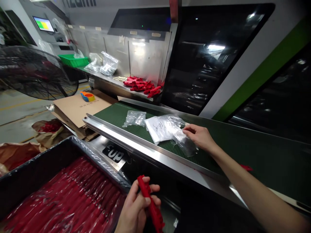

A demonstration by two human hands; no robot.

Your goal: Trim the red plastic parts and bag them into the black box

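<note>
A long red plastic part (152, 207) is gripped in my left hand (137, 202), held in front of the conveyor's near rail. My right hand (200, 137) reaches over the green conveyor belt (109, 113), thumb and fingers pinched at the edge of a clear plastic bag (186, 144). Beneath that bag lies a white plastic bag with handwriting (160, 127). To its left, another small clear bag (135, 118) rests on the belt. What exactly sits between my right fingertips is hard to make out beyond the bag's film.
A dark plastic-lined bin (73, 142) full of red parts stands at lower left. Behind the belt, a metal shelf (116, 81) carries red parts (143, 85), bags of small hardware (108, 66) and a green basket (74, 60). Tape rolls (87, 96) sit on cardboard (70, 108) near a fan (36, 72).
</note>
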